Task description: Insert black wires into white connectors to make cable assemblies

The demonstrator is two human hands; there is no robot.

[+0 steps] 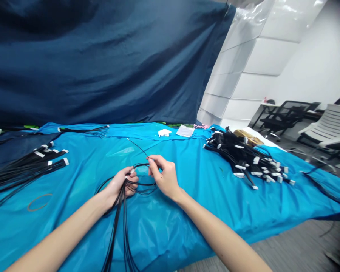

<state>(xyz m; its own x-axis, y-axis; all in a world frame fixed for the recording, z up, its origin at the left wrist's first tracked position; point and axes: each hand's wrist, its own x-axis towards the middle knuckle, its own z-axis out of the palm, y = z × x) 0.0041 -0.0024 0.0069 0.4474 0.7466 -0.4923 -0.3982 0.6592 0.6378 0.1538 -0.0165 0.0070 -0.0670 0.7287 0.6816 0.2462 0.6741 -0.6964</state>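
Observation:
My left hand [121,185] is closed around a bundle of thin black wires [119,219], whose long ends hang down over the front of the table. A small white connector [132,170] shows at its fingertips. Just to the right, my right hand [164,175] pinches one thin black wire [138,146] between thumb and fingers. That wire's free end sticks out up and to the left, with a pale tip. Looped wires span the gap between both hands, above the blue cloth.
Blue cloth [187,211] covers the table. A heap of black cables with white connectors [243,156] lies at the right, more cable bundles [31,170] at the left. A rubber band [39,202], crumpled white paper [164,132] and a small bag [185,130] also lie there.

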